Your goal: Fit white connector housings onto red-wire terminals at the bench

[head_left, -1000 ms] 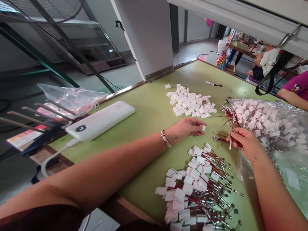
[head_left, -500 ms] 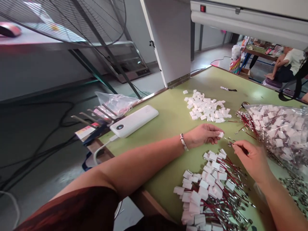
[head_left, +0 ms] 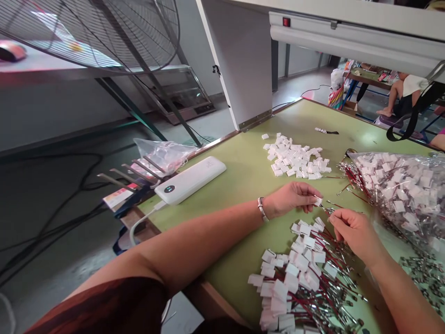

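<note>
My left hand (head_left: 294, 197) pinches a small white plastic connector (head_left: 317, 201) above the green table (head_left: 243, 176). My right hand (head_left: 351, 228) is closed on a thin red wire with a metal terminal (head_left: 328, 210), its tip right at the connector. Below both hands lies a heap of red wires fitted with white connectors (head_left: 302, 273). A pile of loose white connectors (head_left: 295, 160) sits further back. A clear plastic bag of wired connectors (head_left: 399, 190) lies to the right.
A white power bank (head_left: 190, 179) with a cable lies at the table's left edge beside a clear bag (head_left: 163, 153). A large fan (head_left: 90, 32) stands at the left. A white lamp housing (head_left: 347, 37) hangs overhead. Another person (head_left: 405, 95) sits behind the table.
My right hand brought the wire terminal left, up to the connector held in my left hand. The camera view swung left and up over the last second.
</note>
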### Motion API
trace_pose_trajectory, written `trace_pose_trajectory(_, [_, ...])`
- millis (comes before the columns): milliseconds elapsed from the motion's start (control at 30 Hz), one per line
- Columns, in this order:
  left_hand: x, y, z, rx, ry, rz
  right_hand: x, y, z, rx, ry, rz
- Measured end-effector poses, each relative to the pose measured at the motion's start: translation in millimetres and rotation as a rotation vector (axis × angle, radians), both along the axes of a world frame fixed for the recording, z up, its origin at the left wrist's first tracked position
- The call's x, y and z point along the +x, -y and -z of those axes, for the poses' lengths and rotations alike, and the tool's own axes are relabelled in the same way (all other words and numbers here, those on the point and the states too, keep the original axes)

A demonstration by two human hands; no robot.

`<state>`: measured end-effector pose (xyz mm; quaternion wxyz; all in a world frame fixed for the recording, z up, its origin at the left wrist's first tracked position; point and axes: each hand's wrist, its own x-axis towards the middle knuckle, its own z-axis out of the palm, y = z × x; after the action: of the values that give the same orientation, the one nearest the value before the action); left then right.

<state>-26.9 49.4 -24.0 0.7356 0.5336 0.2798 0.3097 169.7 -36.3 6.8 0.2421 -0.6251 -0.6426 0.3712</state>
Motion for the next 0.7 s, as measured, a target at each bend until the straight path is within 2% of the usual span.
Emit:
trace_pose_trajectory(100, [0,2,-5.1,0.125,-0.068,0.003,1,-1,-0.1,-0.046,-0.006,-0.019])
trace_pose_trajectory(200, [-1,4,-9.7,0.243,-0.167,0.021,1,-2,-0.5,-0.046,0.004,-0.097])
trace_pose_trajectory(300, [-2,6,-11.3,0.288,-0.242,0.047,3,-4,-1.6,-0.026,0.048,-0.153])
trace_pose_trajectory(400, [-1,9,-11.3,0.27,-0.245,0.112,5,-4,-2.2,0.001,0.109,-0.198])
trace_pose_trajectory(500, [2,13,-10.6,0.208,-0.202,0.193,5,-3,-1.9,-0.016,0.072,-0.226])
trace_pose_trajectory(700, [12,20,-5.9,0.088,-0.146,0.083,-3,-3,2.3,0.17,0.103,-0.165])
